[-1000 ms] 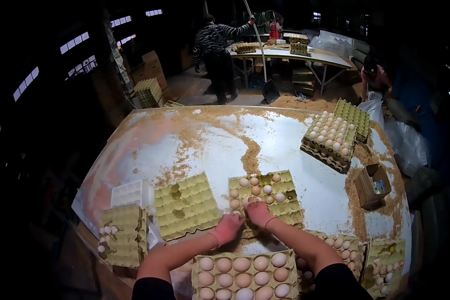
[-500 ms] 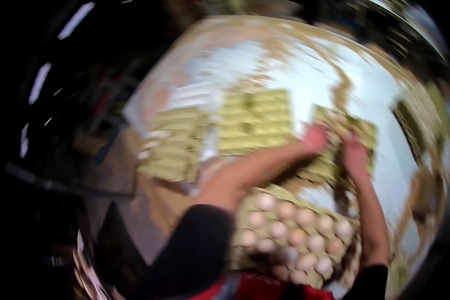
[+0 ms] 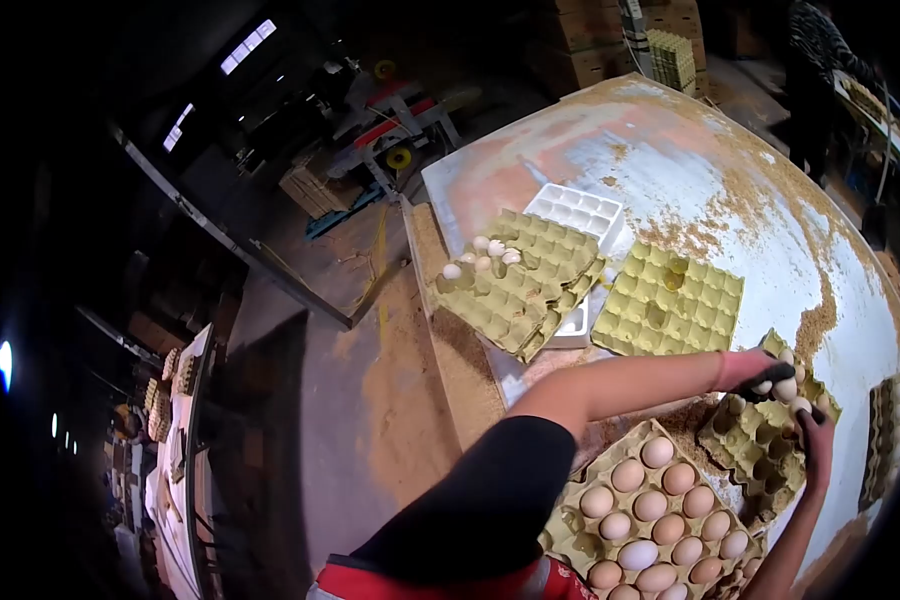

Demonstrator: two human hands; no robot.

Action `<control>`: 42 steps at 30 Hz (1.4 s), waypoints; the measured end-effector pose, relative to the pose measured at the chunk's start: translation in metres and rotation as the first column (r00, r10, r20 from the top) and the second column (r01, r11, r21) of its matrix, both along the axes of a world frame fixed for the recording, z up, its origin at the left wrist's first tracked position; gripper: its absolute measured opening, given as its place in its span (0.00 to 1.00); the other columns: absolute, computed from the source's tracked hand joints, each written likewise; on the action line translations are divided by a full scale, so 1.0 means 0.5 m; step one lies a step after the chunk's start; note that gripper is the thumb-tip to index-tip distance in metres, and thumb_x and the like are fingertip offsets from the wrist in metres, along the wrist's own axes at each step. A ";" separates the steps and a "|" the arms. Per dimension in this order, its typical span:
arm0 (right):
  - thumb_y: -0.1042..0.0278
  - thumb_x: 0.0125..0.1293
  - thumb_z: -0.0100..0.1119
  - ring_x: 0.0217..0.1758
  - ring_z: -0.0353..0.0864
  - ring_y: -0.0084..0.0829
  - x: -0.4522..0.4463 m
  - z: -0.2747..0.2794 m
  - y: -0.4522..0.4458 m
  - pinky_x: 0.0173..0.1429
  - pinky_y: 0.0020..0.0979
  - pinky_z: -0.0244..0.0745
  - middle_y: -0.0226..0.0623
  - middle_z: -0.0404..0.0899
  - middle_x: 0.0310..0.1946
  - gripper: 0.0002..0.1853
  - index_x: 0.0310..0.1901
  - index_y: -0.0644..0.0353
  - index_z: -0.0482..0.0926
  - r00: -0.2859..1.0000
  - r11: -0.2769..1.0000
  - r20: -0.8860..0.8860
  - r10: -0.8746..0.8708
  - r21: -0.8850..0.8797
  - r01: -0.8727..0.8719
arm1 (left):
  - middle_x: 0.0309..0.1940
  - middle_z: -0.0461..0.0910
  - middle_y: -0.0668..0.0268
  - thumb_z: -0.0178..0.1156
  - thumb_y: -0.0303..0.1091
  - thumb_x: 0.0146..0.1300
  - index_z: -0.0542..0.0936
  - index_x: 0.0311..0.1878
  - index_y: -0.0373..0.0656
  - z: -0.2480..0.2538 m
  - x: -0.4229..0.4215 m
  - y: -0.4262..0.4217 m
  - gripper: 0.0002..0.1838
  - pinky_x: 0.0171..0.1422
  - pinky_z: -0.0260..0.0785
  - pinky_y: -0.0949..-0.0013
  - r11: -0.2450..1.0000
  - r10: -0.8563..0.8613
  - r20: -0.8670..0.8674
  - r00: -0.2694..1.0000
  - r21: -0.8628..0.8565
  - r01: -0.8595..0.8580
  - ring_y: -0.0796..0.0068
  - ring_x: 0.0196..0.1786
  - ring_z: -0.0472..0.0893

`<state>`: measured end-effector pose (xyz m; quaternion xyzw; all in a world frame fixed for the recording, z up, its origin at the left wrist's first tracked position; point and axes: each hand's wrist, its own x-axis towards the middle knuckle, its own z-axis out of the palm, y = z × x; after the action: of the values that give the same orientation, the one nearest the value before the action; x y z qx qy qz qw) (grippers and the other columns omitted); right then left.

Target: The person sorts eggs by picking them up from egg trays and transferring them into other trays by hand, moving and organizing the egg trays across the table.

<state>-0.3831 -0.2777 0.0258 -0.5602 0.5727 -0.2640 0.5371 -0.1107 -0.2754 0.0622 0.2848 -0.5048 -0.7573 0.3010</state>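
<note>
My left hand (image 3: 763,372), in a pink and black glove, is closed round eggs above the right-hand tray. My right hand (image 3: 817,428) is beside it, its fingers curled against an egg (image 3: 799,405). Under both hands lies a pulp tray (image 3: 760,440) with many bare cups and a few eggs. Nearer to me, a stacked tray (image 3: 580,540) holds several rows of brown and pale eggs (image 3: 650,505). To the left of my hands sits a tray (image 3: 670,300) without eggs, with wet yellow stains.
Far left on the table (image 3: 660,150), a tray (image 3: 515,290) bears several white eggs or shells, beside a white plastic tray (image 3: 580,212). More stacked eggs (image 3: 895,425) stand at the right edge. A person (image 3: 815,80) in a striped top stands at the back right.
The view has swung left, so the table and trays show turned. My left hand has lifted with eggs in it; my right hand stays over the same tray.
</note>
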 end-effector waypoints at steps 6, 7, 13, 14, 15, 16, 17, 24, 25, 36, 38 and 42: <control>0.45 0.73 0.46 0.45 0.82 0.32 -0.222 0.111 0.407 0.40 0.31 0.79 0.41 0.81 0.50 0.28 0.61 0.60 0.73 0.778 0.957 0.562 -0.283 0.224 0.187 | 0.49 0.77 0.69 0.60 0.29 0.66 0.74 0.58 0.40 0.106 0.319 0.338 0.17 0.53 0.75 0.74 0.957 0.251 0.070 0.965 -0.170 -0.236 0.81 0.47 0.77; 0.49 0.73 0.48 0.43 0.81 0.30 -0.241 0.129 0.506 0.42 0.31 0.78 0.39 0.80 0.49 0.25 0.60 0.60 0.73 0.722 0.856 0.462 -0.515 0.319 0.407 | 0.48 0.77 0.68 0.60 0.29 0.66 0.72 0.61 0.39 0.157 0.308 0.404 0.20 0.51 0.74 0.74 0.947 0.299 0.125 0.946 -0.158 -0.279 0.81 0.46 0.77; 0.66 0.44 0.76 0.52 0.80 0.31 -0.023 0.302 0.759 0.60 0.31 0.74 0.38 0.78 0.51 0.30 0.53 0.61 0.82 0.991 0.992 -0.120 0.067 -0.096 -0.079 | 0.43 0.78 0.64 0.56 0.41 0.69 0.68 0.67 0.37 0.235 0.238 0.684 0.27 0.35 0.66 0.77 0.898 0.309 0.130 0.942 0.287 -0.334 0.82 0.34 0.74; 0.68 0.43 0.75 0.55 0.80 0.35 0.023 0.341 0.778 0.62 0.32 0.73 0.41 0.77 0.54 0.29 0.52 0.60 0.82 0.965 0.987 -0.254 0.061 -0.131 -0.096 | 0.39 0.78 0.65 0.56 0.43 0.69 0.69 0.66 0.38 0.260 0.235 0.699 0.27 0.35 0.67 0.77 0.905 0.277 0.320 0.906 0.230 -0.358 0.80 0.32 0.74; 0.70 0.42 0.74 0.57 0.79 0.39 0.050 0.366 0.792 0.63 0.34 0.72 0.44 0.76 0.56 0.29 0.52 0.58 0.82 0.922 0.979 -0.384 0.045 -0.169 -0.118 | 0.36 0.78 0.66 0.56 0.43 0.69 0.71 0.64 0.38 0.268 0.215 0.724 0.26 0.35 0.67 0.77 0.908 0.303 0.303 0.903 0.195 -0.370 0.80 0.31 0.74; 0.68 0.42 0.75 0.55 0.80 0.43 0.063 0.346 0.803 0.61 0.36 0.74 0.44 0.75 0.54 0.27 0.49 0.55 0.83 0.900 0.946 -0.435 -0.029 -0.302 -0.115 | 0.35 0.78 0.66 0.56 0.42 0.68 0.71 0.63 0.38 0.272 0.205 0.736 0.25 0.35 0.67 0.77 0.930 0.277 0.320 0.906 0.147 -0.336 0.81 0.31 0.74; 0.66 0.43 0.76 0.54 0.80 0.43 0.078 0.352 0.808 0.58 0.37 0.76 0.44 0.74 0.55 0.28 0.51 0.53 0.81 0.828 0.930 -0.560 -0.030 -0.318 -0.182 | 0.35 0.78 0.66 0.57 0.42 0.68 0.72 0.63 0.39 0.281 0.204 0.746 0.24 0.36 0.67 0.77 0.948 0.253 0.344 0.904 0.100 -0.303 0.81 0.31 0.74; 0.66 0.58 0.67 0.40 0.84 0.43 0.152 0.371 0.830 0.46 0.42 0.80 0.46 0.69 0.58 0.21 0.55 0.49 0.77 0.853 0.906 -0.514 -0.095 -0.400 -0.140 | 0.50 0.78 0.64 0.67 0.32 0.61 0.75 0.60 0.38 0.266 0.248 0.812 0.24 0.55 0.72 0.72 0.876 0.481 0.487 0.729 -0.237 -0.420 0.77 0.49 0.77; 0.68 0.58 0.65 0.44 0.83 0.42 0.192 0.366 0.824 0.48 0.41 0.80 0.47 0.70 0.57 0.22 0.56 0.48 0.76 0.837 0.838 -0.547 -0.022 -0.467 -0.283 | 0.50 0.79 0.63 0.67 0.32 0.61 0.74 0.60 0.37 0.263 0.257 0.815 0.25 0.58 0.72 0.71 0.863 0.505 0.480 0.718 -0.278 -0.422 0.76 0.51 0.77; 0.57 0.62 0.63 0.49 0.78 0.46 0.327 0.298 0.801 0.49 0.42 0.77 0.45 0.73 0.50 0.24 0.59 0.54 0.73 0.802 0.701 -0.594 0.062 -0.546 -0.459 | 0.55 0.72 0.51 0.57 0.26 0.60 0.69 0.67 0.44 0.164 0.252 0.773 0.29 0.65 0.67 0.56 0.728 0.562 0.497 0.661 -0.676 -0.110 0.50 0.55 0.75; 0.59 0.57 0.65 0.57 0.72 0.46 0.374 0.251 0.812 0.54 0.40 0.74 0.46 0.70 0.52 0.27 0.59 0.55 0.72 0.753 0.564 -0.646 0.128 -0.577 -0.591 | 0.62 0.64 0.45 0.55 0.24 0.60 0.62 0.69 0.36 0.092 0.252 0.819 0.32 0.71 0.59 0.54 0.608 0.680 0.411 0.608 -0.779 -0.154 0.44 0.62 0.68; 0.69 0.56 0.65 0.59 0.70 0.50 0.355 0.214 0.820 0.62 0.45 0.70 0.48 0.69 0.55 0.28 0.59 0.58 0.72 0.823 0.515 -0.547 0.156 -0.666 -0.540 | 0.67 0.59 0.41 0.60 0.28 0.58 0.59 0.70 0.34 0.083 0.235 0.849 0.37 0.74 0.50 0.44 0.543 0.616 0.504 0.605 -0.828 0.137 0.37 0.68 0.59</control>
<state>-0.2057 0.1321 0.1328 -0.8875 0.3648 -0.2476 0.1339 0.0067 0.1490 0.1035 0.4779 -0.8139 -0.1922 0.2688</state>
